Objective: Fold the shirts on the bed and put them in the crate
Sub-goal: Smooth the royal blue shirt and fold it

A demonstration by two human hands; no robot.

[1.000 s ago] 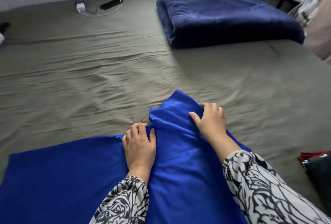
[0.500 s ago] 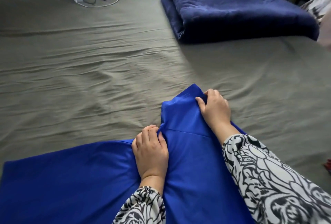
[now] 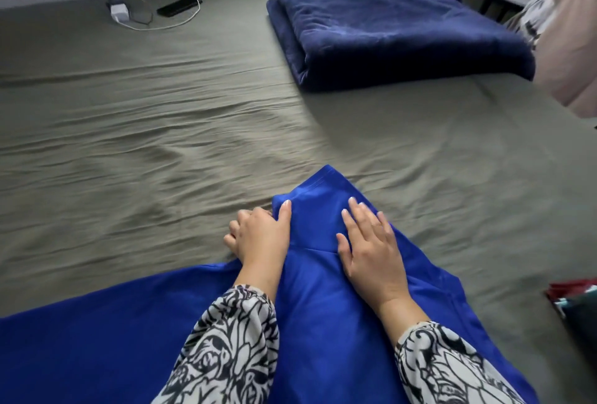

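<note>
Shirt (image 3: 323, 323) lies lower centre on the bed (image 3: 161, 145). Left hand (image 3: 258, 237) pinches its folded edge; right hand (image 3: 371, 251) lies spread flat. Best press outward along the crease, keeping edges aligned.

Bright blue shirt (image 3: 323, 323), plain, spread flat on the bed (image 3: 161, 145). One sleeve lies folded, pointing away beyond both hands, between them. Body spreads wide to the left of the left hand (image 3: 258, 235).
</note>
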